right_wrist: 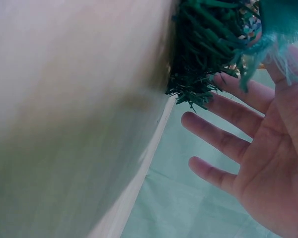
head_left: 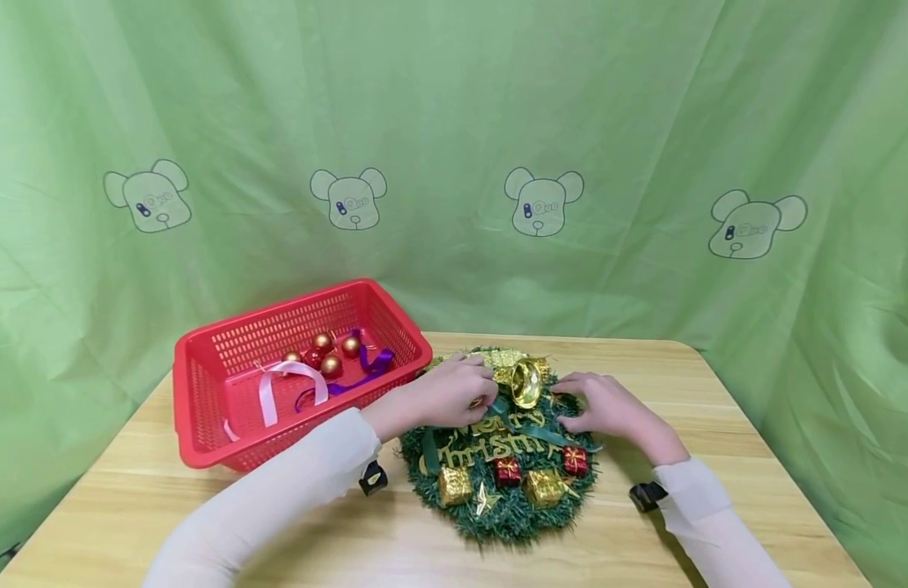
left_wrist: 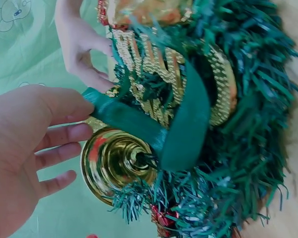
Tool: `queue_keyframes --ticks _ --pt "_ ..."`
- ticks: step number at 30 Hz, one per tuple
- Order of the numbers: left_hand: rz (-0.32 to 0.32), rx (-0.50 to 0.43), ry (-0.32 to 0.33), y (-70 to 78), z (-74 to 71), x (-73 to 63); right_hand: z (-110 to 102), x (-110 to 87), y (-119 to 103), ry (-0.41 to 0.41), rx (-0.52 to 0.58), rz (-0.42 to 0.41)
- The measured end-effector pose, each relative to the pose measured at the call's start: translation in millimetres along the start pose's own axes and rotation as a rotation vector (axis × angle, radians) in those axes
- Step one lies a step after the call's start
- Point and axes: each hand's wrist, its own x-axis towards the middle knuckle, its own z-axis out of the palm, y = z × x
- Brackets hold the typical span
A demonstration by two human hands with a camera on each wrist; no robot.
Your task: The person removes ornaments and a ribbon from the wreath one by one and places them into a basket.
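Note:
A green tinsel wreath (head_left: 509, 523) lies on the table with gold "Merry Christmas" lettering (head_left: 498, 441), small gold and red gift boxes and a gold star (head_left: 486, 500). My left hand (head_left: 448, 392) is over its upper left part. In the left wrist view, thumb and forefinger pinch an end of a dark green ribbon (left_wrist: 186, 126), the other fingers loosely spread. Beside that hand a gold bell (left_wrist: 116, 161) shows its open mouth. At the wreath's right edge is my right hand (head_left: 608, 403); in the right wrist view its fingers (right_wrist: 216, 134) extend by the tinsel, near a frayed ribbon end (right_wrist: 283, 25).
A red plastic basket (head_left: 226, 408) stands left of the wreath. Inside are several gold and red balls (head_left: 331, 366), a pink ribbon (head_left: 269, 396) and a purple ribbon (head_left: 362, 377). Green cloth (head_left: 454, 98) hangs behind the wooden table (head_left: 718, 457).

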Motion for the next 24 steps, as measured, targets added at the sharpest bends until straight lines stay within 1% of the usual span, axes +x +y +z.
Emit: queue_keyframes --ticks 5,12,16,24 --pt "0.018 0.072 0.068 -2.6 4.4 -3.2 1 -0.1 0 -0.003 -0.001 0.002" --pt "0.017 0.126 0.117 -7.4 3.3 -8.2 1 0.2 -1 -0.005 -0.002 -0.001" --pt "0.022 0.136 0.166 -12.7 1.2 -11.4 1 0.2 -1 -0.005 0.002 -0.004" --pt "-0.009 0.124 0.193 -22.4 -10.4 -17.0 1 0.6 -1 -0.001 0.003 -0.004"
